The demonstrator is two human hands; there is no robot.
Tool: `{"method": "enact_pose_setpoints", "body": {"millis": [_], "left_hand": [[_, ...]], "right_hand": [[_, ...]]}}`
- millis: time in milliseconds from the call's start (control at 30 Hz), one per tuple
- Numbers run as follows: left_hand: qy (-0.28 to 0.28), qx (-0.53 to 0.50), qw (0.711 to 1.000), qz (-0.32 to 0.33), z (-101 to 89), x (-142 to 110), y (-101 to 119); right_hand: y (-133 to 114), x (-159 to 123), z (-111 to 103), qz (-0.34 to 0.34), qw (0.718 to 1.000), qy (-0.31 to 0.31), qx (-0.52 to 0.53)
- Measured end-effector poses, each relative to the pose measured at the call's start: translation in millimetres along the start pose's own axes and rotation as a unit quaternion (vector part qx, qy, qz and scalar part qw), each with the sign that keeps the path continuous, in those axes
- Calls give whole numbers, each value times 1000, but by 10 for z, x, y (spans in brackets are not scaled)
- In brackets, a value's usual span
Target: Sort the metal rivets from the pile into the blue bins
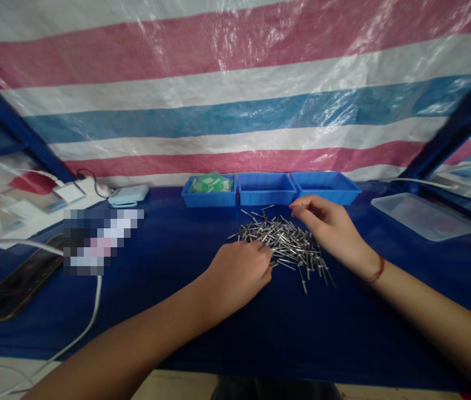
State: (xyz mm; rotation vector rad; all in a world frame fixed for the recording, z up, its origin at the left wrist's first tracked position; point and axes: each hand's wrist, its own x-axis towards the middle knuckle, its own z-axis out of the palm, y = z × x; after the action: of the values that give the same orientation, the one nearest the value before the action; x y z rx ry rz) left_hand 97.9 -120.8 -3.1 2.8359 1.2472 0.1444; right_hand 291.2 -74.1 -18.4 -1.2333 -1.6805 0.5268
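Observation:
A heap of silver blind rivets (pixel 287 240) lies loose on the dark blue tabletop (pixel 168 266). At the heap's near left edge, my left hand (pixel 241 269) is closed with its knuckles up and its fingertips among the rivets. What those fingers hold, if anything, is hidden. My right hand (pixel 327 225) is over the heap's right side, thumb and fingers pinched together, close in front of the blue bins. Anything in that pinch is too small to make out. A red cord circles the right wrist.
Behind the heap stand a left blue bin (pixel 210 200) with green packets (pixel 212 182), a middle blue bin (pixel 266 194) and a right blue bin (pixel 329 191). A clear plastic lid (pixel 422 216) lies at right. A phone (pixel 18 278), white cables and a power strip (pixel 60 214) occupy the left.

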Motion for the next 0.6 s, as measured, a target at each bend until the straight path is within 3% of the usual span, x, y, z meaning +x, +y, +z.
{"method": "enact_pose_setpoints", "body": {"millis": [367, 467, 600], "left_hand": [[26, -27, 999, -1, -36, 25, -31], [86, -137, 987, -25, -44, 55, -61], [165, -339, 923, -83, -43, 106, -88]], "right_hand": [[-137, -108, 61, -18, 999, -28, 40], [-185, -125, 60, -21, 998, -34, 48], [-271, -170, 62, -15, 995, -62, 79]]}}
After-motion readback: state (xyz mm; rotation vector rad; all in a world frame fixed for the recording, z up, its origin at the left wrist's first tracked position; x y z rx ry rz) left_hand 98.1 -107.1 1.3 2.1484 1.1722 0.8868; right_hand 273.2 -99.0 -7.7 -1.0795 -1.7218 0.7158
